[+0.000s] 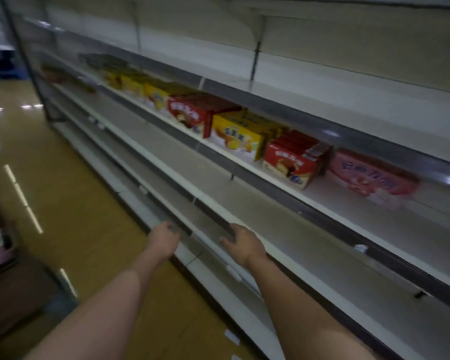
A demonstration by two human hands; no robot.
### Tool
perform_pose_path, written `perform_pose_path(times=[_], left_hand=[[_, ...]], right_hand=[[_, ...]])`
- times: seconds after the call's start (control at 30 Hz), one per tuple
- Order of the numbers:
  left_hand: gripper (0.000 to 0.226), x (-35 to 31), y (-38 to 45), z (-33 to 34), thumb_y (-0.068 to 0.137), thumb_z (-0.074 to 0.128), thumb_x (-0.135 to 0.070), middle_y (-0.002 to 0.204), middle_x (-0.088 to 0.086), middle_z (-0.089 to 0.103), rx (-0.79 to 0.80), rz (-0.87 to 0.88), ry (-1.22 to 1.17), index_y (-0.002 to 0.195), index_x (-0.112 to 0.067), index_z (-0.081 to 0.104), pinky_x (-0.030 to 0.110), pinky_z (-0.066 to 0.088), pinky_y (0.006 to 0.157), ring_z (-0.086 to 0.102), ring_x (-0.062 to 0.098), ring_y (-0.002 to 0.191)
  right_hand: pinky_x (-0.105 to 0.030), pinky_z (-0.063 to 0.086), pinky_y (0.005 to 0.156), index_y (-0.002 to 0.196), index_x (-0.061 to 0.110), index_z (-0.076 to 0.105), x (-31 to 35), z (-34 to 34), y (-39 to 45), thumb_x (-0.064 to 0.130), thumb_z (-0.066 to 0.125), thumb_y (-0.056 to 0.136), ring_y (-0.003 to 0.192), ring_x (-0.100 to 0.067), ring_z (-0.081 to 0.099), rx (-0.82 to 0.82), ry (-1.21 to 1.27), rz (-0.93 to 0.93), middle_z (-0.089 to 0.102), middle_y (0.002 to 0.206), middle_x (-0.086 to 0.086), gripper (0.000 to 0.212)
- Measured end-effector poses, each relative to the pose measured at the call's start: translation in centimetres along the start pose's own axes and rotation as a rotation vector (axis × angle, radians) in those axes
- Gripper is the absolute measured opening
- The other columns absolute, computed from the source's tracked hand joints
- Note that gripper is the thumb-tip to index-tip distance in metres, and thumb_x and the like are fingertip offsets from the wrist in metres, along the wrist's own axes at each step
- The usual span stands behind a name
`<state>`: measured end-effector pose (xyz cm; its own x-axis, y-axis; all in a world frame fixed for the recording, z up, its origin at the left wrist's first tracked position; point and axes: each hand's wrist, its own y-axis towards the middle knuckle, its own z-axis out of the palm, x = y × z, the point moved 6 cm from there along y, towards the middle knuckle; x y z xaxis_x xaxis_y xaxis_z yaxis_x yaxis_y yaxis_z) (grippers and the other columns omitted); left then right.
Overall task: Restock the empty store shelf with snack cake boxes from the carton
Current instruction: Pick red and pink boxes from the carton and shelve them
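Note:
A row of snack cake boxes stands on one store shelf (pixel 244 165): a pink box (pixel 374 175) at the right, a red box (pixel 291 162), a yellow box (pixel 239 136), another red box (pixel 192 113), and more yellow boxes (pixel 138 84) further left. My left hand (pixel 164 240) and my right hand (pixel 244 244) reach forward, empty, over the front edge of a lower bare shelf (pixel 283 229). Fingers of both hands hang relaxed. The brown carton (pixel 0 268) sits at the lower left, with pink boxes inside it.
Bare white shelves run above and below the stocked one. Dark boxes (pixel 102 59) lie far left on the shelves. The yellow-brown aisle floor (pixel 63 178) stretches to the left. The picture is blurred by motion.

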<state>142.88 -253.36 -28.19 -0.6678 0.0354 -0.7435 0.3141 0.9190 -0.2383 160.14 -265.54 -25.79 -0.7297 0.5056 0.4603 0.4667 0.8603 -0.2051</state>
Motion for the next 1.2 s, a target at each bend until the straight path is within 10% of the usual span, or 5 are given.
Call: perform_pose_path(times=[0.57,1.2], left_hand=[[0.036,32.7,-4.0,-32.8,0.092,0.056,-0.024,0.126,0.013,0.059,-0.419,-0.403,0.112,0.125,-0.011,0.055,0.033,0.046,0.094,0.055,0.031,0.115],[0.031,49.1,4.6,-39.8,0.094,0.054,-0.025,0.125,0.003,0.053,-0.448,-0.679,0.011,0.124,-0.020,0.053,0.038,0.049,0.093,0.055,0.022,0.110]], right_hand=[[-0.036,0.029,0.114,0.152,0.023,0.024,37.3,22.8,2.0,0.055,0.042,0.096,0.142,-0.020,0.028,0.319,-0.231,-0.446,0.029,0.156,0.001,0.067],[-0.040,0.035,0.110,0.146,0.018,0.032,55.9,39.5,13.4,0.038,0.052,0.095,0.134,-0.025,0.038,0.508,-0.316,-0.659,0.038,0.148,-0.007,0.058]])
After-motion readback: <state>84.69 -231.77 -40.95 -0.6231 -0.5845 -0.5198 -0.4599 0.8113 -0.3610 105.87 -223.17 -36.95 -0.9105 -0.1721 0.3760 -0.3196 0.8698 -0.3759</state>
